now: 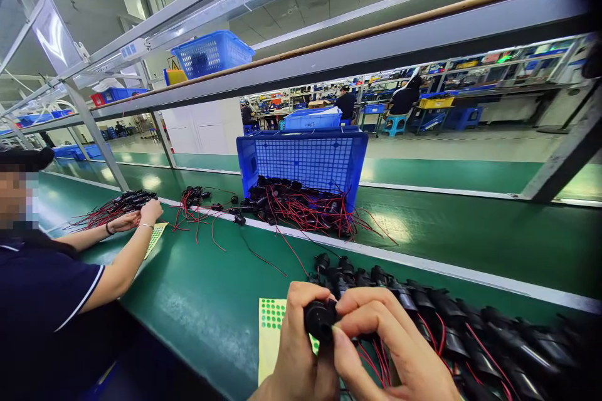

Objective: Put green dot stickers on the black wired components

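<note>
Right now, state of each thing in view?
Left hand: closed around black part.
Right hand: touching the same part.
Black part: held, round end showing.
Sticker sheet: flat, partly covered.
Blue crate: open toward camera, wired parts spilling out.
Blue basket: upright overhead.
Grouped black parts: lying, partly overlapping.

No readable text. Yellow-and-black triangle sign (174, 64) on pale upright face beyond blue basket (214, 53); symbol too small to tell. Pale label (133, 49) on metal rack (95, 135), print illegible. Green-dot sticker sheet (269, 354), partly behind left hand (300, 341), and second sticker sheet (155, 239) near co-worker's hands (137, 218): dots only, nothing legible.
</note>
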Demonstrator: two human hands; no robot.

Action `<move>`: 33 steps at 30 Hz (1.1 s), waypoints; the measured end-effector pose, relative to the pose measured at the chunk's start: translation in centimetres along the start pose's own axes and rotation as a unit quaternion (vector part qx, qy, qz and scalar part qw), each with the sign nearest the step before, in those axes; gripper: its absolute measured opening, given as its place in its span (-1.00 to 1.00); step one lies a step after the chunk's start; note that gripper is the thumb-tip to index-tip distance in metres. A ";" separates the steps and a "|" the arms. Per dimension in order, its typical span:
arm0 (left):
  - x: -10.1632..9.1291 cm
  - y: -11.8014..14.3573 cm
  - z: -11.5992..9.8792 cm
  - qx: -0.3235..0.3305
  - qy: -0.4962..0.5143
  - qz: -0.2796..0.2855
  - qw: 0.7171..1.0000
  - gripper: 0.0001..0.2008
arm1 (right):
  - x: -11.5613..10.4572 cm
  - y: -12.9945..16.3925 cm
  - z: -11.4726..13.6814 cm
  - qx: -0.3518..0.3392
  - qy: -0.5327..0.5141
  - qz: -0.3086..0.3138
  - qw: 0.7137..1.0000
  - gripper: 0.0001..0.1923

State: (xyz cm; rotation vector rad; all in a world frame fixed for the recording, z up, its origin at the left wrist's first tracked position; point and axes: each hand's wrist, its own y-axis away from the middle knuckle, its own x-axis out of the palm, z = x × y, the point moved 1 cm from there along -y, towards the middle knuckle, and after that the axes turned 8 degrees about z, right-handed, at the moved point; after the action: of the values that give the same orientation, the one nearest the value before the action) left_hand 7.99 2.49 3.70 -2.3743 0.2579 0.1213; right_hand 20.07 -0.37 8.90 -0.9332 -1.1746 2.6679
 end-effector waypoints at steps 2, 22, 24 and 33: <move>0.0 -0.2 0.0 0.020 0.013 0.014 1.000 -0.81 | 0.3 0.0 -0.3 0.021 -0.040 0.000 0.999 -0.84; -4.5 -1.8 -1.4 -0.201 0.329 0.191 0.903 -0.47 | -1.1 -1.6 -2.1 -0.089 0.038 0.074 0.993 -0.60; -4.5 -1.6 -2.1 -0.220 0.319 0.178 0.904 -0.47 | -0.9 -1.5 -2.2 -0.111 0.061 0.053 0.991 -0.63; -3.8 -1.5 -3.6 -0.247 0.272 0.142 0.919 -0.64 | -0.3 -1.0 -2.2 -0.146 0.102 0.027 0.984 -0.67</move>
State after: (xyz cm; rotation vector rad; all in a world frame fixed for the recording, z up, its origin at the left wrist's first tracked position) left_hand 4.67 1.64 7.90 -2.8150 0.9331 -0.3937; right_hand 21.41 1.70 8.60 -1.2615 -1.5339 2.4053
